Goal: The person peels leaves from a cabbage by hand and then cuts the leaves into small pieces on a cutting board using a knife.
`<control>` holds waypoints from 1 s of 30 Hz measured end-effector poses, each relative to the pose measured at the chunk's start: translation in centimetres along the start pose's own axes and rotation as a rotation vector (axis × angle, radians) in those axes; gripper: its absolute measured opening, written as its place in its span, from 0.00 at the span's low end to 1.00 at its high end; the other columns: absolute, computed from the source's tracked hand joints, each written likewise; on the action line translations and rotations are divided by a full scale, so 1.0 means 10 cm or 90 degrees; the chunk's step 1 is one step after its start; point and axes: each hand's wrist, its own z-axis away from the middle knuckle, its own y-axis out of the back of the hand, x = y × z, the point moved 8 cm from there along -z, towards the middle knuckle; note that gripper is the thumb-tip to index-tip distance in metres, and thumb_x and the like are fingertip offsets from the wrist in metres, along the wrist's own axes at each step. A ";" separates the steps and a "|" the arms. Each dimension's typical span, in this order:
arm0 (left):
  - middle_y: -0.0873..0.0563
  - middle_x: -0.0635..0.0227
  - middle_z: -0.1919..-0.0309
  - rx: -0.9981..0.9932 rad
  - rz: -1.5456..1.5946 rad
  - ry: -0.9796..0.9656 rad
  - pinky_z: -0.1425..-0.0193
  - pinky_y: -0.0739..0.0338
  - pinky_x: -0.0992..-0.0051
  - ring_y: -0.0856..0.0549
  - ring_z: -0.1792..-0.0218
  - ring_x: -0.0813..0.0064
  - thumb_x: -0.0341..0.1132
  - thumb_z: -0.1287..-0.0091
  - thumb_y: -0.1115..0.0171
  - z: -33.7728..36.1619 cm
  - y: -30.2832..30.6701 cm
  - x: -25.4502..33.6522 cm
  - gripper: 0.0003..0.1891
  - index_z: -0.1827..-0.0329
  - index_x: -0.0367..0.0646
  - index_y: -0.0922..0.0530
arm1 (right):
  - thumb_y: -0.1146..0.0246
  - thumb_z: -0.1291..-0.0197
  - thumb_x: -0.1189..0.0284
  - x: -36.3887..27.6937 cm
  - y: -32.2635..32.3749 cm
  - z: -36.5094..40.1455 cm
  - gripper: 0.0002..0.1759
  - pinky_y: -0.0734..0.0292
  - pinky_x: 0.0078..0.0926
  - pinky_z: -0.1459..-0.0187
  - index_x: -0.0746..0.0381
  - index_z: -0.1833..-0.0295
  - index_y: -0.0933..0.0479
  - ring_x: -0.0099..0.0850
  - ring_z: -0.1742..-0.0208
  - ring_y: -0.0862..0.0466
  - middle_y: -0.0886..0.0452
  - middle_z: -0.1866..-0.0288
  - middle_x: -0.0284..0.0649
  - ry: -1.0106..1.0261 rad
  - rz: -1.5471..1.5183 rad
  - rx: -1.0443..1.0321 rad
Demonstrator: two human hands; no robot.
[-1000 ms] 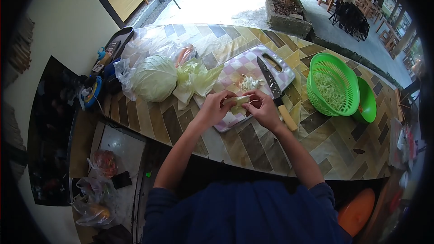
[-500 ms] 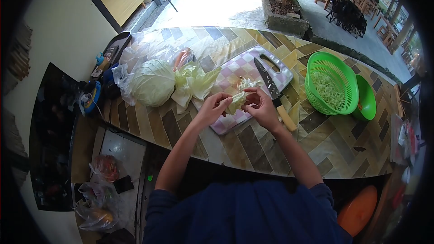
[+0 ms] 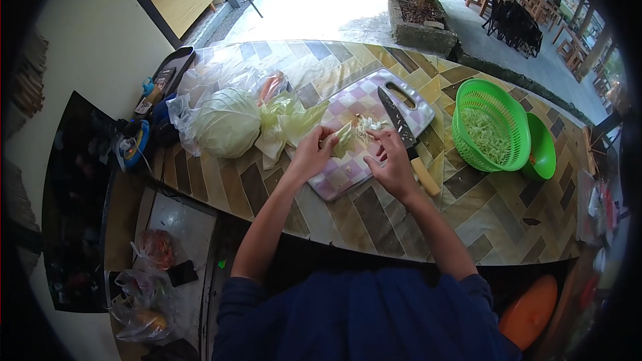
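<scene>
My left hand (image 3: 311, 154) pinches a pale cabbage leaf (image 3: 343, 140) above the checkered cutting board (image 3: 334, 186). Across from it, my right hand (image 3: 391, 166) is apart from the leaf, thumb and fingers spread, with its fingertips by a small heap of shredded cabbage (image 3: 368, 125). A knife (image 3: 396, 117) with a pale yellow handle lies on the board's right side, its handle reaching past the edge beside my right hand. Left of the board sits a cabbage head (image 3: 227, 124), with loose cabbage leaves (image 3: 301, 120) between it and the board.
A green colander (image 3: 460, 135) holding shredded cabbage stands at the right, touching a smaller green bowl (image 3: 547, 147). Behind the cabbage head lies a clear plastic bag (image 3: 194, 81) with something orange by it. A dark tray (image 3: 175, 67) rests at the far left.
My hands have moved apart. My right hand has let go of the cabbage leaf and opened, while my left hand keeps hold of it, slightly to the left.
</scene>
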 end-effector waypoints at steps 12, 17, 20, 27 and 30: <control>0.15 0.54 0.61 0.003 -0.461 -0.011 0.53 0.23 0.56 0.16 0.56 0.52 0.35 0.33 0.44 -0.21 -0.16 0.12 0.10 0.55 0.40 0.23 | 0.36 0.39 0.70 0.59 0.39 0.33 0.27 0.25 0.42 0.47 0.62 0.34 0.30 0.47 0.48 0.23 0.30 0.49 0.48 -0.097 0.399 0.029; 0.17 0.62 0.55 0.094 -0.473 -0.203 0.47 0.27 0.63 0.19 0.49 0.61 0.28 0.39 0.42 -0.16 -0.17 0.39 0.09 0.56 0.43 0.20 | 0.41 0.36 0.70 0.70 0.35 0.25 0.25 0.25 0.44 0.48 0.62 0.33 0.32 0.49 0.49 0.22 0.30 0.47 0.50 -0.144 0.389 0.010; 0.16 0.64 0.54 0.042 -0.431 -0.276 0.44 0.29 0.65 0.19 0.48 0.63 0.25 0.41 0.43 -0.14 -0.26 0.36 0.13 0.54 0.44 0.19 | 0.45 0.35 0.71 0.76 0.33 0.20 0.27 0.24 0.44 0.47 0.64 0.31 0.34 0.50 0.49 0.21 0.30 0.45 0.53 -0.172 0.357 0.004; 0.15 0.64 0.48 0.075 -0.411 -0.333 0.37 0.29 0.65 0.19 0.43 0.64 0.26 0.40 0.41 0.10 -0.30 0.33 0.14 0.50 0.41 0.18 | 0.46 0.35 0.75 0.37 0.22 0.25 0.26 0.27 0.40 0.44 0.69 0.32 0.34 0.53 0.48 0.22 0.26 0.47 0.56 -0.027 0.066 0.049; 0.15 0.63 0.47 0.107 -0.394 -0.360 0.35 0.29 0.64 0.19 0.43 0.64 0.28 0.38 0.40 0.14 -0.33 0.32 0.14 0.50 0.39 0.18 | 0.45 0.35 0.77 0.15 0.03 0.31 0.26 0.28 0.40 0.43 0.69 0.31 0.35 0.53 0.47 0.22 0.25 0.46 0.57 -0.017 0.039 0.008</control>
